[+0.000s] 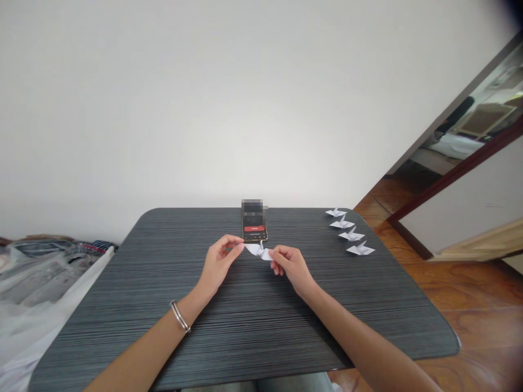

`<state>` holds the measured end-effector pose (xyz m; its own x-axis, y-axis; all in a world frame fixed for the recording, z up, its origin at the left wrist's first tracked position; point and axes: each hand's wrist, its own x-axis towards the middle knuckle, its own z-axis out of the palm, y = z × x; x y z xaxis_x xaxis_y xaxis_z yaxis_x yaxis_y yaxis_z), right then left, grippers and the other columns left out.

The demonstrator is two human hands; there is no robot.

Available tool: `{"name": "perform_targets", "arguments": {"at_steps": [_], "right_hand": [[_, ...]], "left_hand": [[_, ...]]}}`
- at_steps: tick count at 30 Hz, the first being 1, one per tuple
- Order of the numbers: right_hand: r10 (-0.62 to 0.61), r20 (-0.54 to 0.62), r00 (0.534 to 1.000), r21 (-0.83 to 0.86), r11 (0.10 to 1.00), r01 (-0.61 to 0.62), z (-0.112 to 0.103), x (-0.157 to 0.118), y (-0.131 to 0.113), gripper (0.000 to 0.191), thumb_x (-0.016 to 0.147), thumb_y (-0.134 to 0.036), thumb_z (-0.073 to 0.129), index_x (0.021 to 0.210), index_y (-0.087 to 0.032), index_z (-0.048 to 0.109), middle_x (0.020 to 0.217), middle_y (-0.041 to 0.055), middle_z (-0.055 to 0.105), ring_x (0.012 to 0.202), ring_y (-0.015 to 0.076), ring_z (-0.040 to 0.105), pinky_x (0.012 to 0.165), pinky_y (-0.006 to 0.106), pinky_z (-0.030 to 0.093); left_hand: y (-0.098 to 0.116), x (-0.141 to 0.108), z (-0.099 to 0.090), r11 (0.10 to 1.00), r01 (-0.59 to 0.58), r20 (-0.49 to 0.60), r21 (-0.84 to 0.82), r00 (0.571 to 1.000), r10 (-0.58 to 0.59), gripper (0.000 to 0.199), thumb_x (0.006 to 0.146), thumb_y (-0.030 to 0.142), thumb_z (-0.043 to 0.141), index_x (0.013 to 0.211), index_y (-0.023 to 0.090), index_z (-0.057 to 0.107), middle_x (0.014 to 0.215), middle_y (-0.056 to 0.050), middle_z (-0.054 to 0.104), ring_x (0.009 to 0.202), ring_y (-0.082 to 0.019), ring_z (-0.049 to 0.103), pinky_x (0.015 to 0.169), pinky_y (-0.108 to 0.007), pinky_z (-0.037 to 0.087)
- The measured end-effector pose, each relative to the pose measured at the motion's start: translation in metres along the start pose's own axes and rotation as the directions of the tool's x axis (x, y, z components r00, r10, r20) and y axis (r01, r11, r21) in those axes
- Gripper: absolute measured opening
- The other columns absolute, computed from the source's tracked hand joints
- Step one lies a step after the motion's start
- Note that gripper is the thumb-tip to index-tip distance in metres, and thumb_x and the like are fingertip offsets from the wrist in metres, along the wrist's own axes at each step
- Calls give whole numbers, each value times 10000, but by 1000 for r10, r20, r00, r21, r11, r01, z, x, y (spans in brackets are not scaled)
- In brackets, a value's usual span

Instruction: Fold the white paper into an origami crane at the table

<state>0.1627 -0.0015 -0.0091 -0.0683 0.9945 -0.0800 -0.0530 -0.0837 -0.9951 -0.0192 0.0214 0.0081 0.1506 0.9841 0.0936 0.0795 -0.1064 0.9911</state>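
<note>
A small white folded paper crane (259, 250) hangs just above the dark striped table (163, 283), held between both hands. My left hand (218, 264) pinches its left wing tip with thumb and fingers. My right hand (288, 264) pinches its right wing tip. A silver bangle (180, 316) sits on my left wrist.
A phone (254, 223) stands propped just behind the crane, its screen lit with a red bar. Several finished white paper cranes (350, 231) lie in a row at the table's far right. Clothes and plastic (44, 272) pile up on the left. Wooden floor and a doorway are on the right.
</note>
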Motion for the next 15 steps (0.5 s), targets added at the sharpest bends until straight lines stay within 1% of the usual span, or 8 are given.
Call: {"name": "perform_targets", "arguments": {"at_steps": [2,4,6,9,12,15], "right_hand": [[-2,-45,999,-17,1000,1,1,0,3,309,725,-387,594,534,-158,511,441,-41,504,356,48,396,358,168,265],[-6,-63,998,-32,999,4,3,-1,6,307,723,-380,590,528,-159,508,443,-40,508,349,48,393,352,170,260],[-7,-63,998,-39,999,4,6,-2,7,306,725,-380,585,526,-160,509,443,-38,510,345,49,391,352,172,260],[-6,-49,999,-42,999,4,9,-4,7,300,728,-384,579,535,-161,519,443,-38,513,345,53,396,356,176,267],[-6,-37,999,-45,999,5,10,-5,6,295,732,-382,569,541,-162,526,443,-36,516,347,56,405,358,177,272],[-4,-22,1000,-36,999,3,9,-6,5,288,729,-383,569,548,-162,529,447,-36,522,349,58,414,361,178,280]], "left_hand": [[1,-2,0,990,-110,7,86,994,110,159,743,301,618,816,160,622,816,-24,587,717,-124,519,609,-225,411],[3,-5,0,959,-227,51,172,974,221,134,730,275,637,808,167,636,789,-18,573,676,-115,503,575,-219,399],[4,-8,2,923,-305,90,235,952,292,123,718,256,653,806,170,649,753,-11,558,627,-104,476,533,-212,379],[5,-11,3,897,-338,107,284,941,321,107,722,243,650,800,170,654,719,-4,548,579,-92,445,500,-205,361],[4,-10,4,892,-336,100,304,942,321,73,738,234,631,749,164,649,694,-1,543,553,-84,430,489,-203,355],[3,-9,3,896,-320,88,307,947,308,85,749,226,614,706,158,641,685,-2,546,549,-83,431,492,-204,355]]}}
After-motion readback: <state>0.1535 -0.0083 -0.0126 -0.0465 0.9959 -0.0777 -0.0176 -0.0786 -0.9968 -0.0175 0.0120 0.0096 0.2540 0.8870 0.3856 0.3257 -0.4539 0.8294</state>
